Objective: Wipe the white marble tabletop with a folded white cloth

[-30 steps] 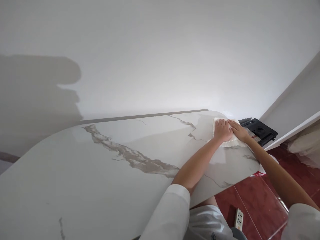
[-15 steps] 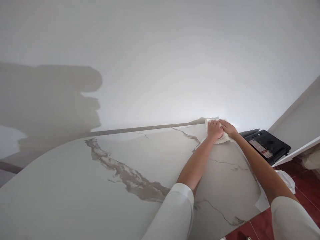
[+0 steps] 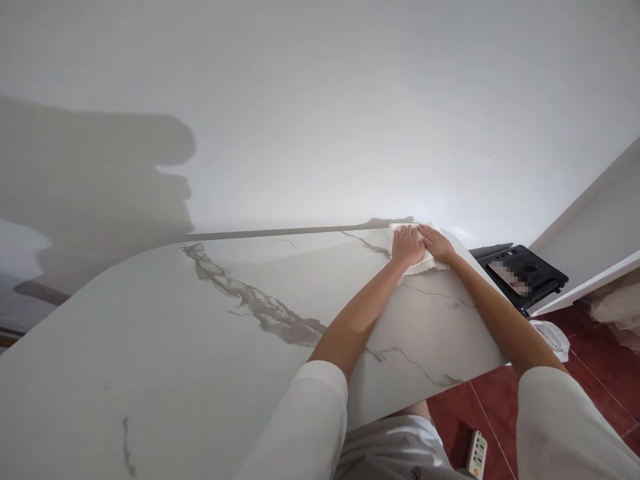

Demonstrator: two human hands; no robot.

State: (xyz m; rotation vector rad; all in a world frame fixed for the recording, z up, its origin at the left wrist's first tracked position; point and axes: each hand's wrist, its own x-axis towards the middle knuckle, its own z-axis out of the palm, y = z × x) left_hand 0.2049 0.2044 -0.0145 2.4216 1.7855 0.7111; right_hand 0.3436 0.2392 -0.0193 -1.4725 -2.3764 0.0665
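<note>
A cream-white cloth (image 3: 426, 263) with a wavy edge lies on the white marble-patterned table (image 3: 165, 320), close to the far right corner by the wall. My left hand (image 3: 408, 245) presses down on the cloth, its fingers bent over it and pointing at the wall. Beside it, my right hand (image 3: 437, 244) bears on the cloth's right part, fingers together and angled left. Its fingertips come up near the left hand's knuckles. The parts of the cloth beneath both palms are hidden.
A white wall (image 3: 320, 120) rises behind the table. Past its right end stands a black case (image 3: 537, 270). On the red tiled floor (image 3: 595, 373) are a white plastic bag (image 3: 553, 339) and a power strip (image 3: 477, 455).
Both hands and the cloth appear a little further left and higher in view, still by the far right corner. The view has shifted too, and the power strip and my lap now show.
</note>
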